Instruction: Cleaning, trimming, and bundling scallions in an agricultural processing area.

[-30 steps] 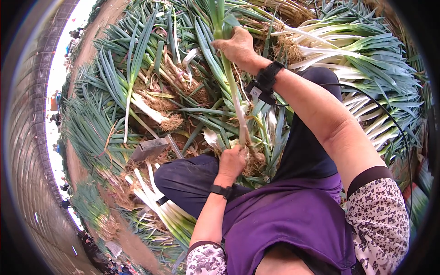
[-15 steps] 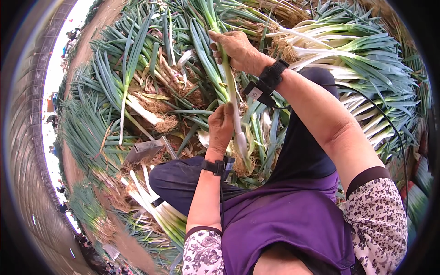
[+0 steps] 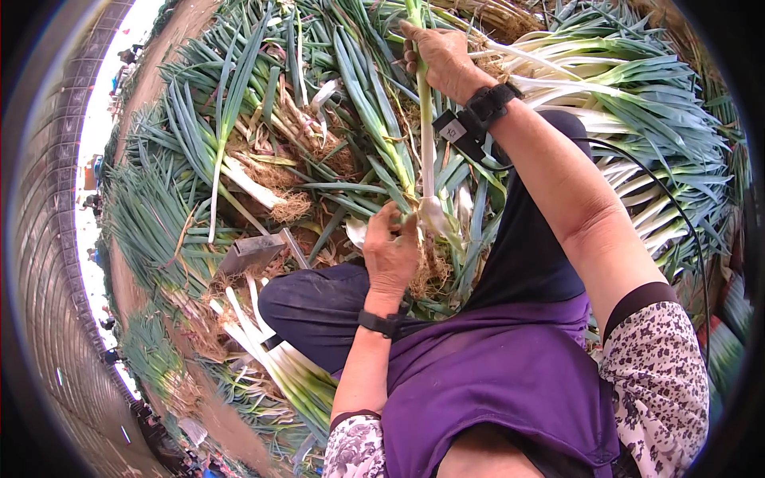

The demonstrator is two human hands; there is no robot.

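My right hand (image 3: 443,60) grips one long leek (image 3: 427,135) by its green upper part. The leek stands nearly upright in the view, its pale shaft reaching down to a whitish, peeled-back sheath (image 3: 437,217). To the left of that lower end is my left hand (image 3: 390,248), its fingers curled and apart from the thumb, with nothing plainly held. Green leek leaves (image 3: 388,135) lie just above it. Stringy roots (image 3: 430,272) and loose leaf scraps show below the sheath, beside my thigh. Both wrists wear black straps.
Leeks with clean white shafts (image 3: 562,88) are piled at right. Unpeeled leeks with brown roots (image 3: 263,187) spread across the left. A metal blade-like piece (image 3: 252,255) stands by my left knee. Below it lies a bundle of white-stemmed leeks (image 3: 275,362). A black cable (image 3: 677,209) runs beside my right arm.
My right hand has moved up and right with the leek, which now stands straighter. My left hand has moved lower and its pinch has loosened.
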